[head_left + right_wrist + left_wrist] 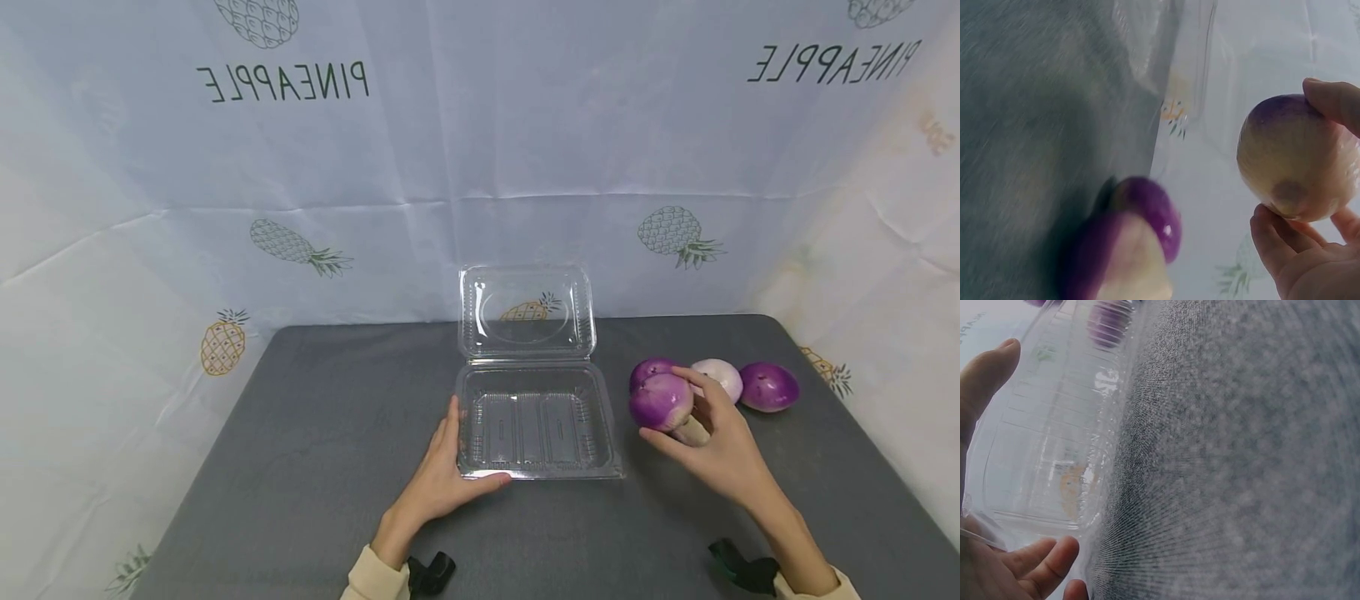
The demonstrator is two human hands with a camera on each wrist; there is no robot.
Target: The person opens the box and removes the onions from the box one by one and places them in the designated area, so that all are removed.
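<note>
My right hand grips a purple-and-white turnip between thumb and fingers. In the right wrist view this turnip turns its pale side toward the camera, raised over the table. Behind it lie a purple turnip, a whitish one and another purple one. A clear plastic clamshell box stands with its lid raised at the back. My left hand rests at the box's front left corner, fingers straight along the left side and thumb along the front edge.
The dark grey table ends at a cloth backdrop printed with pineapples, which also hangs at both sides. Black straps sit at the wrists.
</note>
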